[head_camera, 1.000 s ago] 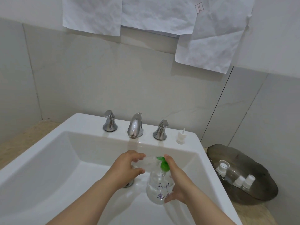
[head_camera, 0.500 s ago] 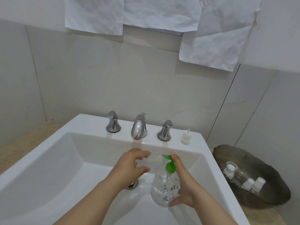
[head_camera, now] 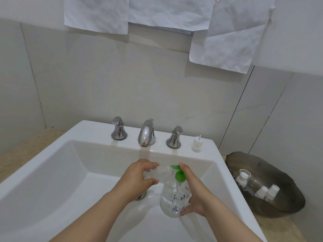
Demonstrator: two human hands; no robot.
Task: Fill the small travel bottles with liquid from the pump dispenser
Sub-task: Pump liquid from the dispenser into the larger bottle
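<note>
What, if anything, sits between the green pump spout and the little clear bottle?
Nothing visible. The left hand holds the small bottle tipped sideways, its mouth right at the green spout of the pump dispenser, which the right hand grips over the sink.

The left hand point(head_camera: 139, 175) and right hand point(head_camera: 196, 196) are bare, as are both forearms point(head_camera: 97, 212)
</note>
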